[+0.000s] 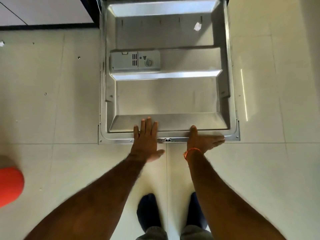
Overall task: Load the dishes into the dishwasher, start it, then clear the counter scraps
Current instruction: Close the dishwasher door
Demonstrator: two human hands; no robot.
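The dishwasher door [166, 96] lies fully lowered in front of me, its steel inner face up. A grey detergent dispenser [135, 61] sits on its left half. My left hand [147, 141] rests flat on the door's near edge, fingers spread, thumb out to the right. My right hand [202, 140] lies on the same edge to the right of the latch [167, 140], fingers pointing right, thumb up on the door; an orange thread circles its wrist. Neither hand holds anything. The racks and dishes are out of view.
Pale floor tiles [52, 101] surround the door, with small crumbs and a white scrap [1, 43] at left. A white scrap [197, 26] lies on the door's far right. An orange-red object [9, 186] shows at the left edge. My feet [149, 212] stand below. Cabinet fronts [43, 9] are top left.
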